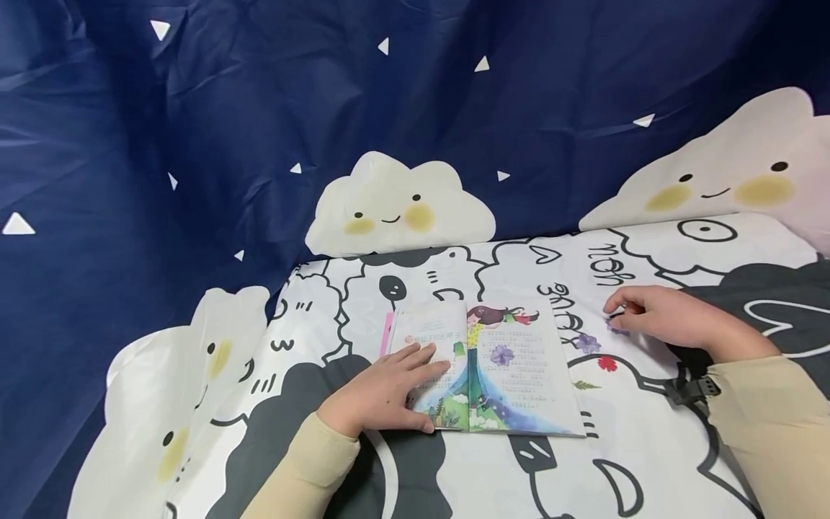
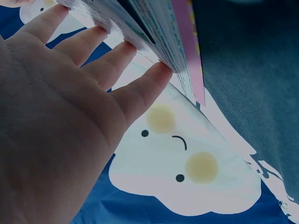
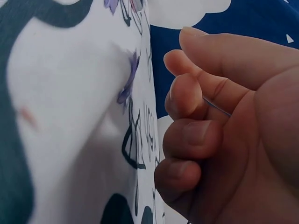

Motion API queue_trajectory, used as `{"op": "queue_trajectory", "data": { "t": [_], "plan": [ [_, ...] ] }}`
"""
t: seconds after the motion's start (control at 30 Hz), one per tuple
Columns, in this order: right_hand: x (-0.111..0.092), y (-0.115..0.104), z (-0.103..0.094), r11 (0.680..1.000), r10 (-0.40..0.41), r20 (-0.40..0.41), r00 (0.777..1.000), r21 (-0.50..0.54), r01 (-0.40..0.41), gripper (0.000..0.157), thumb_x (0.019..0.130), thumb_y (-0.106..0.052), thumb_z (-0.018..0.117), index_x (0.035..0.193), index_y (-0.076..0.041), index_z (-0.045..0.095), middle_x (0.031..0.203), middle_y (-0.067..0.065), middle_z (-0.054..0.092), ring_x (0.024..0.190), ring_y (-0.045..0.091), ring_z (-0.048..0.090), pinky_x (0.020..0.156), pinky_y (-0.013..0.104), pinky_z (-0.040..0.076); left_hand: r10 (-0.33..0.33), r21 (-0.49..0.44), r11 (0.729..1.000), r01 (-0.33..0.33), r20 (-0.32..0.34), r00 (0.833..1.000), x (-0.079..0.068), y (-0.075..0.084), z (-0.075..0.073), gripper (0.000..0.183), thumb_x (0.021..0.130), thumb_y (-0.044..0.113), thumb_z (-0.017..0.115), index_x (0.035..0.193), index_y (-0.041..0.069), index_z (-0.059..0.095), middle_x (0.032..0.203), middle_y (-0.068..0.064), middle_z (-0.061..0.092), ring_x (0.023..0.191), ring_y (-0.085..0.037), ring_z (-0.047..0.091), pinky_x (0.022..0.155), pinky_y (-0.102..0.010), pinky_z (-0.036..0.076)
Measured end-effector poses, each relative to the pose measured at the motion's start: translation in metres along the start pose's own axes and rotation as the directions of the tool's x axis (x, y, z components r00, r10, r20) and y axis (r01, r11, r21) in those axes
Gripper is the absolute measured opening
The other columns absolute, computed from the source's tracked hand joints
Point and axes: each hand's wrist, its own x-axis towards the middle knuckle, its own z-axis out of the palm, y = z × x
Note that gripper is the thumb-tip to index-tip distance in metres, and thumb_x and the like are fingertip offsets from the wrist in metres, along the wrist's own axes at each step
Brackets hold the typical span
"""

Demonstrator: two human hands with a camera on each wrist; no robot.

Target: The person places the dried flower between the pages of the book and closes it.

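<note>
An open picture book (image 1: pixel 525 389) lies on the patterned cloth. My left hand (image 1: pixel 389 389) rests on its left page with fingers spread; in the left wrist view the fingertips touch the paper beside the page edges (image 2: pixel 175 51). A purple flower (image 1: pixel 502 355) sits on the right page. To the book's right are another purple flower (image 1: pixel 587 343), a small red flower (image 1: pixel 607 362) and a green leaf (image 1: pixel 586 386). My right hand (image 1: pixel 681 321) hovers by a further purple flower (image 1: pixel 614 324), partly hidden. Its fingers are loosely bent and hold nothing in the right wrist view.
The white cloth (image 1: pixel 493 476) carries black cartoon drawings. Behind it hangs a dark blue curtain (image 1: pixel 259 94) with white triangles. Smiling cloud shapes (image 1: pixel 402 209) stand along the back and left edges. A black strap (image 1: pixel 690 389) circles my right wrist.
</note>
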Motion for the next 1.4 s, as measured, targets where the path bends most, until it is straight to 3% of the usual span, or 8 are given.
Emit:
{"op": "queue_trajectory", "data": {
  "t": [0.33, 0.63, 0.93, 1.4],
  "plan": [
    [-0.002, 0.006, -0.003, 0.999, 0.005, -0.012, 1.0, -0.034, -0.005, 0.022, 0.096, -0.022, 0.07, 0.114, -0.011, 0.07, 0.076, -0.002, 0.051, 0.065, 0.011, 0.045, 0.06, 0.029, 0.035, -0.006, -0.003, 1.0, 0.006, 0.013, 1.0, 0.001, 0.001, -0.002, 0.092, 0.083, 0.066, 0.073, 0.159, 0.036, 0.033, 0.167, -0.002, 0.023, 0.153, -0.032, 0.017, 0.118, -0.053, 0.025],
    [-0.001, 0.011, -0.002, 0.996, 0.031, 0.045, 0.998, -0.083, -0.027, 0.028, 0.096, -0.021, 0.069, 0.122, -0.01, 0.071, 0.079, -0.002, 0.052, 0.072, 0.015, 0.047, 0.064, 0.031, 0.037, -0.005, 0.016, 1.0, 0.005, 0.011, 1.0, 0.002, 0.0, 0.001, 0.092, 0.083, 0.067, 0.072, 0.16, 0.037, 0.032, 0.167, -0.001, 0.023, 0.153, -0.03, 0.017, 0.119, -0.051, 0.025],
    [0.001, 0.019, 0.003, 0.997, 0.042, 0.083, 0.996, -0.062, -0.037, 0.035, 0.094, -0.013, 0.066, 0.13, -0.013, 0.069, 0.079, -0.001, 0.053, 0.066, 0.015, 0.046, 0.061, 0.03, 0.038, -0.02, -0.002, 1.0, 0.02, 0.018, 1.0, -0.001, 0.0, 0.0, 0.091, 0.083, 0.067, 0.072, 0.159, 0.037, 0.032, 0.167, -0.001, 0.023, 0.153, -0.031, 0.016, 0.119, -0.051, 0.024],
    [0.001, 0.023, 0.006, 0.998, 0.044, 0.074, 0.996, -0.052, -0.04, 0.032, 0.091, -0.01, 0.066, 0.122, -0.018, 0.07, 0.077, 0.0, 0.048, 0.066, 0.017, 0.044, 0.059, 0.03, 0.035, 0.002, 0.001, 1.0, -0.002, -0.005, 1.0, -0.001, -0.002, 0.001, 0.091, 0.082, 0.067, 0.072, 0.159, 0.038, 0.032, 0.166, -0.002, 0.025, 0.152, -0.031, 0.02, 0.118, -0.052, 0.027]
  ]
}}
